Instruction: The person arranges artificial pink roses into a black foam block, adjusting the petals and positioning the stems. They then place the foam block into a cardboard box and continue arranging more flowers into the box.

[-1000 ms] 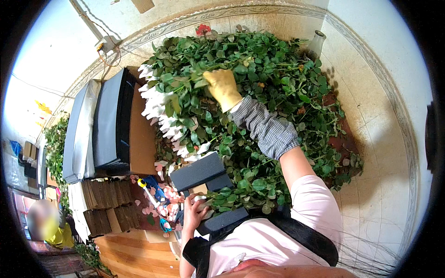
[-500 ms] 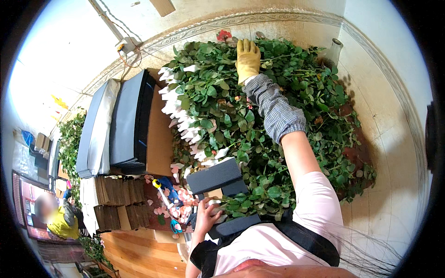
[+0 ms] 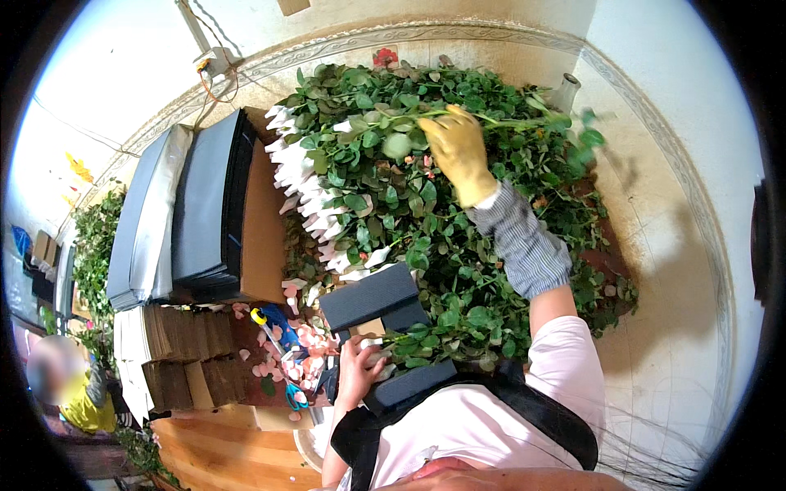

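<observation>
My right hand, in a yellow glove, is closed on a long leafy rose stem above a thick pile of leafy roses with white-sleeved heads along its left side. The stem's right-hand leaves are blurred. My bare left hand has its fingers curled round white-sleeved heads at the end of a small leafy bunch, between two pieces of dark grey board, one above it and one below. The heads are partly hidden by my fingers.
Stacks of dark sheets and brown cardboard stand at the left. Pink petals, a blue-handled tool and a yellow-capped tool lie beside my left hand. A co-worker in yellow is at far left; a vase stands behind the pile.
My right hand first reached further back over the pile, then came down and right, lifting a stem out from the leaves. My left hand stays on the bunch.
</observation>
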`<action>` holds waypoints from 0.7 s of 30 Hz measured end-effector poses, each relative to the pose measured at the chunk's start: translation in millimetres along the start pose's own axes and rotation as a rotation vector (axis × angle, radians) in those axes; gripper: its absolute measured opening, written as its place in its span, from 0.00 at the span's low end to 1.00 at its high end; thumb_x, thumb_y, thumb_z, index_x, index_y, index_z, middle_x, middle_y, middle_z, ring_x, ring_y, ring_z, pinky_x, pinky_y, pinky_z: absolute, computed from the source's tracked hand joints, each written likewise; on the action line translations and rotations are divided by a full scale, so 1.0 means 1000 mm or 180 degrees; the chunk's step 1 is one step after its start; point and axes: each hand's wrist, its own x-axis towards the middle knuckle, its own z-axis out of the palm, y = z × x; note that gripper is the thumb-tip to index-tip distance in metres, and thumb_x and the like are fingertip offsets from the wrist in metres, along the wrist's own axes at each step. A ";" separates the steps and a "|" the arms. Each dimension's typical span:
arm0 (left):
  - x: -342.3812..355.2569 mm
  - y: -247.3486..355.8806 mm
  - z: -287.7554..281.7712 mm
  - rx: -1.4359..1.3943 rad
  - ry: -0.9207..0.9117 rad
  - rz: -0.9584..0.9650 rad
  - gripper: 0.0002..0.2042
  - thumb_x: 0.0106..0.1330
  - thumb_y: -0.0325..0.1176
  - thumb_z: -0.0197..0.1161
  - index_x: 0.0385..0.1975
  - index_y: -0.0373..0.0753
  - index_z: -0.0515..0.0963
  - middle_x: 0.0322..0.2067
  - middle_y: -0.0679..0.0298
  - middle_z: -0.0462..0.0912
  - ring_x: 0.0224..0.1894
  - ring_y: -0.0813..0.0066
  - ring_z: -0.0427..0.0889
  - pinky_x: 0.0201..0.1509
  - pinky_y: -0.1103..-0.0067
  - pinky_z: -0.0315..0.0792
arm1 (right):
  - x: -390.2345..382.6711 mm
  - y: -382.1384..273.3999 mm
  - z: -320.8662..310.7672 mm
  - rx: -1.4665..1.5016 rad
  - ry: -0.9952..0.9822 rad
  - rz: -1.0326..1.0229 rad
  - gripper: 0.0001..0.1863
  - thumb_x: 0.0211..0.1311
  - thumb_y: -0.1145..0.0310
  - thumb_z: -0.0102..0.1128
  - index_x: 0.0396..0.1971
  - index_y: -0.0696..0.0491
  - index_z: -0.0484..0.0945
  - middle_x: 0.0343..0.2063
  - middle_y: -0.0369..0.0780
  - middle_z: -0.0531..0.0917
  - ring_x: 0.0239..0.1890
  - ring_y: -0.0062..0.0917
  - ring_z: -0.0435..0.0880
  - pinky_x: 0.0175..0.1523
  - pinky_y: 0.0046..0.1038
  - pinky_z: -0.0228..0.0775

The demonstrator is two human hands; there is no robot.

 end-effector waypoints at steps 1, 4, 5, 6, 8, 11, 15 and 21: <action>-0.002 -0.002 0.000 -0.0008 -0.0006 -0.0025 0.15 0.56 0.31 0.75 0.44 0.39 0.84 0.57 0.51 0.71 0.60 0.50 0.73 0.65 0.62 0.69 | -0.010 0.002 -0.018 -0.0456 -0.0457 0.0157 0.10 0.66 0.72 0.57 0.42 0.49 0.85 0.22 0.41 0.85 0.30 0.33 0.87 0.66 0.42 0.73; -0.001 0.001 0.000 -0.0197 0.0054 -0.0093 0.15 0.56 0.30 0.75 0.44 0.39 0.85 0.57 0.51 0.72 0.60 0.50 0.73 0.66 0.63 0.69 | -0.069 0.058 -0.054 -0.0932 -0.0094 0.0584 0.12 0.64 0.77 0.58 0.46 0.56 0.84 0.21 0.39 0.84 0.28 0.32 0.86 0.68 0.44 0.71; 0.004 0.005 0.004 -0.0290 0.0004 -0.0045 0.15 0.56 0.30 0.75 0.44 0.38 0.85 0.56 0.51 0.73 0.60 0.50 0.73 0.66 0.64 0.68 | -0.107 0.098 -0.057 -0.0416 -0.0709 0.1359 0.17 0.66 0.75 0.59 0.54 0.56 0.80 0.34 0.43 0.84 0.40 0.35 0.85 0.70 0.42 0.69; 0.010 0.005 0.010 -0.0292 0.0020 0.0055 0.15 0.56 0.30 0.75 0.43 0.38 0.84 0.56 0.51 0.74 0.60 0.50 0.73 0.65 0.64 0.69 | -0.145 0.138 -0.059 -0.0072 -0.1238 0.2214 0.22 0.67 0.74 0.60 0.61 0.56 0.76 0.48 0.47 0.84 0.51 0.37 0.84 0.72 0.41 0.66; 0.004 0.003 0.005 -0.0157 0.0087 0.0073 0.15 0.56 0.31 0.76 0.43 0.37 0.84 0.55 0.50 0.74 0.59 0.49 0.73 0.63 0.64 0.69 | -0.182 0.128 -0.066 0.0741 -0.1686 0.3299 0.25 0.74 0.68 0.56 0.68 0.54 0.70 0.65 0.48 0.74 0.66 0.39 0.74 0.72 0.39 0.64; 0.000 0.002 0.001 -0.0037 0.0052 0.0109 0.16 0.56 0.31 0.76 0.44 0.37 0.83 0.55 0.49 0.73 0.57 0.48 0.73 0.62 0.63 0.69 | -0.181 0.109 -0.093 0.1201 -0.1381 0.3374 0.23 0.80 0.60 0.48 0.68 0.52 0.70 0.70 0.45 0.70 0.70 0.40 0.71 0.71 0.38 0.66; 0.001 -0.002 0.001 -0.0110 0.0064 0.0139 0.15 0.57 0.31 0.75 0.44 0.39 0.83 0.53 0.49 0.73 0.57 0.47 0.73 0.63 0.62 0.69 | -0.184 0.093 -0.102 0.0787 -0.0794 0.3334 0.21 0.78 0.66 0.49 0.66 0.52 0.72 0.62 0.45 0.79 0.63 0.37 0.79 0.66 0.35 0.71; 0.002 0.003 0.001 0.0029 0.0012 0.0036 0.15 0.57 0.31 0.75 0.44 0.38 0.83 0.54 0.50 0.72 0.59 0.47 0.72 0.64 0.61 0.68 | -0.182 0.062 -0.096 -0.1060 -0.2311 0.2423 0.24 0.65 0.78 0.57 0.62 0.50 0.76 0.55 0.44 0.83 0.61 0.39 0.79 0.66 0.35 0.71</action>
